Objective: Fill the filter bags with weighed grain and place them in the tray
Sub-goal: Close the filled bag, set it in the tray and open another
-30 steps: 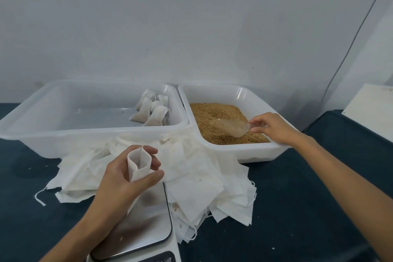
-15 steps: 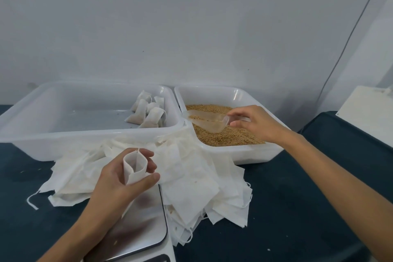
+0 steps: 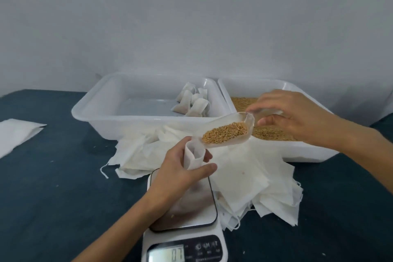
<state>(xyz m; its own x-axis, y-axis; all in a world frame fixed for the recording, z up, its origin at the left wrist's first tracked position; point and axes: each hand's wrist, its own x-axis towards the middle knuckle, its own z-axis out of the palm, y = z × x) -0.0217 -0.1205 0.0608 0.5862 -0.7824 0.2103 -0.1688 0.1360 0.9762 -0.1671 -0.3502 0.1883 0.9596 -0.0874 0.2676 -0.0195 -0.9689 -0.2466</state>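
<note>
My left hand (image 3: 178, 168) grips a white filter bag (image 3: 194, 156), mouth held wide, above the steel plate of a kitchen scale (image 3: 191, 208). My right hand (image 3: 297, 117) pinches the handle of a clear plastic scoop (image 3: 227, 131) loaded with golden grain. The scoop's lip hangs just over the bag's mouth. Behind on the right stands a white tray of grain (image 3: 274, 132). On the left stands a second white tray (image 3: 119, 110) with several filled bags (image 3: 192, 102) in its right corner.
A heap of empty filter bags (image 3: 244, 176) spreads between the trays and the scale on the dark blue table. A white sheet (image 3: 14, 134) lies at the far left. The scale's display (image 3: 165, 254) is lit. A grey wall rises behind the trays.
My right hand lifted the loaded scoop out of the grain tray and carried it left to the bag's mouth. My left hand kept holding the bag over the scale.
</note>
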